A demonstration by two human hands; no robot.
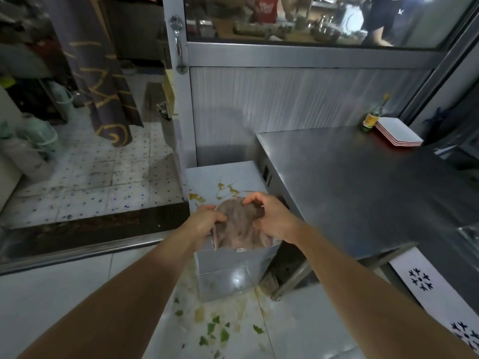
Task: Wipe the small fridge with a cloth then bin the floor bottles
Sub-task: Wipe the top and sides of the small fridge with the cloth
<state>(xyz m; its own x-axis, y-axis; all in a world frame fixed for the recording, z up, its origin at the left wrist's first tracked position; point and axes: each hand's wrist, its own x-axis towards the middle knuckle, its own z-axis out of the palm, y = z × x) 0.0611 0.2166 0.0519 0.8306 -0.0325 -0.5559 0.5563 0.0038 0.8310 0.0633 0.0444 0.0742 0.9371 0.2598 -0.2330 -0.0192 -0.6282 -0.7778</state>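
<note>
Both hands hold a crumpled pinkish-brown cloth [239, 230] above the front edge of the small white fridge [223, 177]. The left hand [206, 220] grips the cloth's left edge with curled fingers; the right hand [272, 216] pinches its top right part between thumb and fingertips. Beyond the hands, the fridge's flat top carries yellowish-brown smears [228, 189]. Just right of the right hand, the corner of the stainless steel desk [350, 182] stands close against the fridge; at the desk's far end are a green glass bottle [372, 117] and stacked white square plates with red rims [399, 132]. Left of the left hand lies open tiled floor [85, 174]. Below the hands, green leaf scraps [212, 330] lie on the white floor.
</note>
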